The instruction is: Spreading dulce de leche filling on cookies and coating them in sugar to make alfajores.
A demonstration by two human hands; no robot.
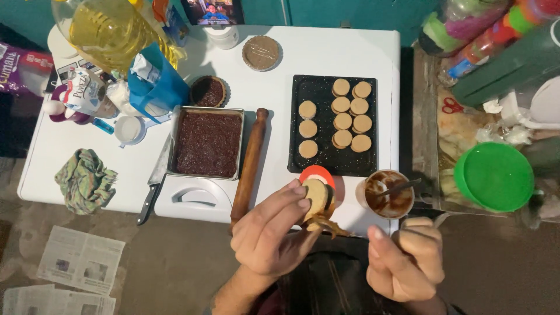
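Holding a round cookie (317, 197) in left hand (271, 236), right hand (405, 259) fisted

A round, pale tan cookie (315, 195) stands tilted on edge, held just off the white table's front edge (not resting on it). Brown caramel spread (328, 224) oozes from its lower side, trailing rightward in a sticky strand.

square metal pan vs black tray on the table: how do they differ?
The square metal pan is silver, filled edge to edge with a dark brown slab; the black tray is dark and holds separate round tan cookies in rows, some stacked as sandwiches. The pan is smaller and lies left of the wooden rolling pin; the tray is longer and lies right of it. Both lie flat on the white table, untouched by either hand.
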